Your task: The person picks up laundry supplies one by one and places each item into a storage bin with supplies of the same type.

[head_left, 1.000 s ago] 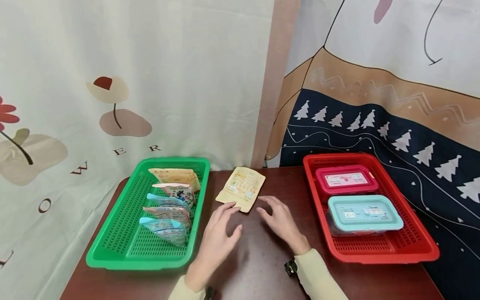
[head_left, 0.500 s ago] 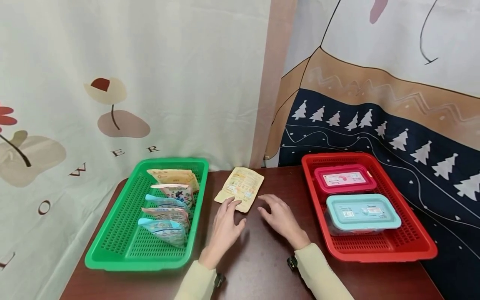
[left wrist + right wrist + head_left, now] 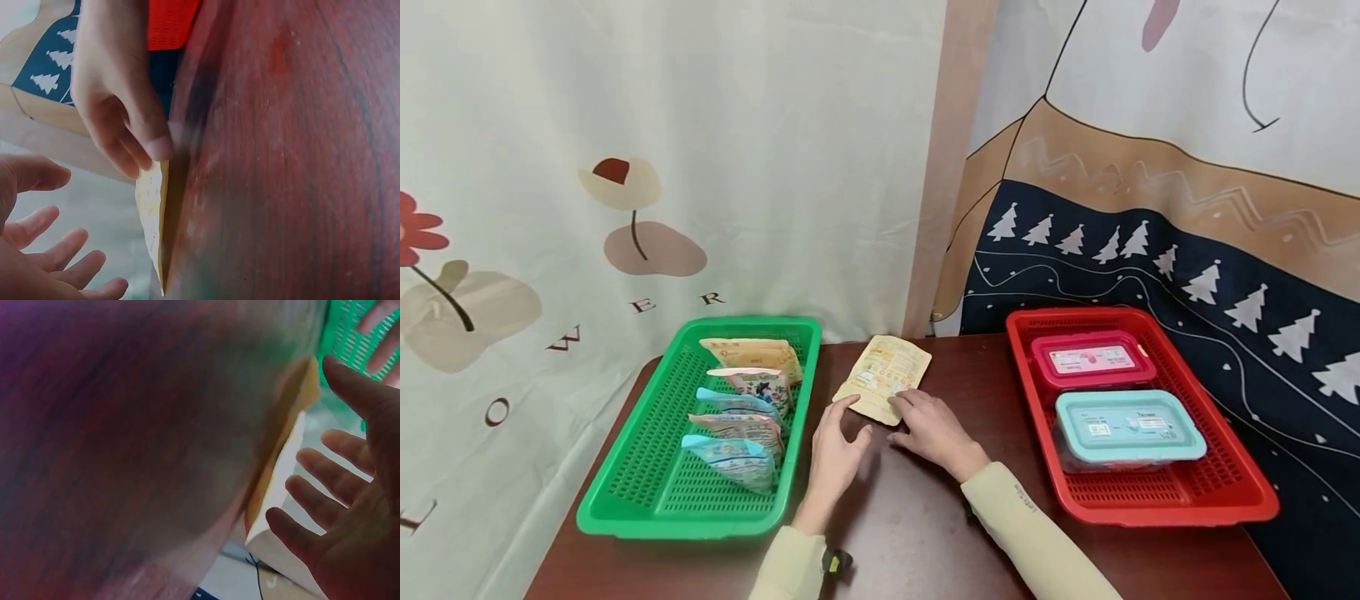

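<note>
A flat yellow printed pouch (image 3: 883, 375) lies on the table in the head view, between the two baskets. My left hand (image 3: 835, 454) is at its near left corner, thumb and fingers apart. In the left wrist view the left fingers (image 3: 47, 250) are spread, with nothing between them. My right hand (image 3: 934, 433) reaches the pouch's near right edge, its fingertips overlapping that edge. The right wrist view has the right fingers (image 3: 319, 478) loosely extended beside the pouch (image 3: 278, 469), thumb apart from them.
A green basket (image 3: 595, 500) at left holds several upright pouches (image 3: 733, 458) in a row. At right, a red basket (image 3: 1157, 512) contains a pink-lidded box (image 3: 1093, 358) and a light-blue-lidded box (image 3: 1131, 425). A printed curtain (image 3: 812, 167) hangs behind the table (image 3: 917, 542).
My right hand has moved left onto the pouch's near right edge. The left hand has shifted slightly left and back, from over the pouch to its near corner. The pouch lies in the same place.
</note>
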Available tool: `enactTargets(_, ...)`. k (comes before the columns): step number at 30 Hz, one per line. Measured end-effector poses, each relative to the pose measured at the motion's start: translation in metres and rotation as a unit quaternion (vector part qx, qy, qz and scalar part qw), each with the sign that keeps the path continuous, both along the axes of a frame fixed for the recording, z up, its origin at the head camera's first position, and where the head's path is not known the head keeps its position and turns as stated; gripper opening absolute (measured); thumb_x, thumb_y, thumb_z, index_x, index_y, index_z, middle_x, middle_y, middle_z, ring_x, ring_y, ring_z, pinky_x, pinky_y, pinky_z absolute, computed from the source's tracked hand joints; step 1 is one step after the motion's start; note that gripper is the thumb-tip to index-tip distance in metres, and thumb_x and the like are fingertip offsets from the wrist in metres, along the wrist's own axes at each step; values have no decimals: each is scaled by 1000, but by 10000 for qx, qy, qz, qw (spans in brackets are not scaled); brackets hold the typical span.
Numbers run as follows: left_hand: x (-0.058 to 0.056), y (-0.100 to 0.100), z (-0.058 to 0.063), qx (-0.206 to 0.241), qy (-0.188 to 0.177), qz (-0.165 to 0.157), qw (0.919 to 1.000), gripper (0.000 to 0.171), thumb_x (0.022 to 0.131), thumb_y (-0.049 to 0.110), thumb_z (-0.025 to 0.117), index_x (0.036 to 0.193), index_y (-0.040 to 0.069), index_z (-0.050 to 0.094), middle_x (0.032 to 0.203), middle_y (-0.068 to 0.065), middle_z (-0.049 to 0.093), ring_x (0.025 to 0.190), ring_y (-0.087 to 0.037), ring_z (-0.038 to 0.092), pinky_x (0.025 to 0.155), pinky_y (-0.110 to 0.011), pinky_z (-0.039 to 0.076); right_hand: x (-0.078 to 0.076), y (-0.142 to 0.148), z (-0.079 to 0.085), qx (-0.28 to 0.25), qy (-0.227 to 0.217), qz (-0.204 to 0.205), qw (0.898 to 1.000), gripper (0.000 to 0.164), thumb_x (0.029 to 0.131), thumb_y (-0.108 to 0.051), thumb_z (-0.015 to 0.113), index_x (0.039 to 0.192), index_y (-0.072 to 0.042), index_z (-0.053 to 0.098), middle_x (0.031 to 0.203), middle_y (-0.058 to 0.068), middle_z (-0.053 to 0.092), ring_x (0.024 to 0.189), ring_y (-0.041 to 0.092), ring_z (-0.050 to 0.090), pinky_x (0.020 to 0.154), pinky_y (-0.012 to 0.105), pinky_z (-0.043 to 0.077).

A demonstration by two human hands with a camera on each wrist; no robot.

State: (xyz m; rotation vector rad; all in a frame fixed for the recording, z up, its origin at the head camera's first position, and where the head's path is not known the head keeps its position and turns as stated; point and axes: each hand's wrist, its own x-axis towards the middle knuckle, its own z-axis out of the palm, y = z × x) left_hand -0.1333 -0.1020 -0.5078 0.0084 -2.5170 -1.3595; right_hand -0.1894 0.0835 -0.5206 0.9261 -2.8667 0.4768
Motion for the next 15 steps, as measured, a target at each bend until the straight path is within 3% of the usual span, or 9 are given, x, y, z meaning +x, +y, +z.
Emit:
enactTargets(8,8,-5,1,318,-172,48,9993,47,84,2,78,130,9,68,131,-13,65,128,-35,58,104,-55,47,-8,-12,-6,256,65,33,9996,56,89,-35,84,133,-6,66,129,10,66,122,27,62,99,46,52)
enactTargets(15,11,-9,5,508,-281,56,9983,47,86,2,77,131,9,68,134,-14,64,130,-36,57,105,-57,46,-11,-16,-7,366,127,2,9992,42,91,-29,83,123,-7,68,116,8,67,106,25,65,87,42,55)
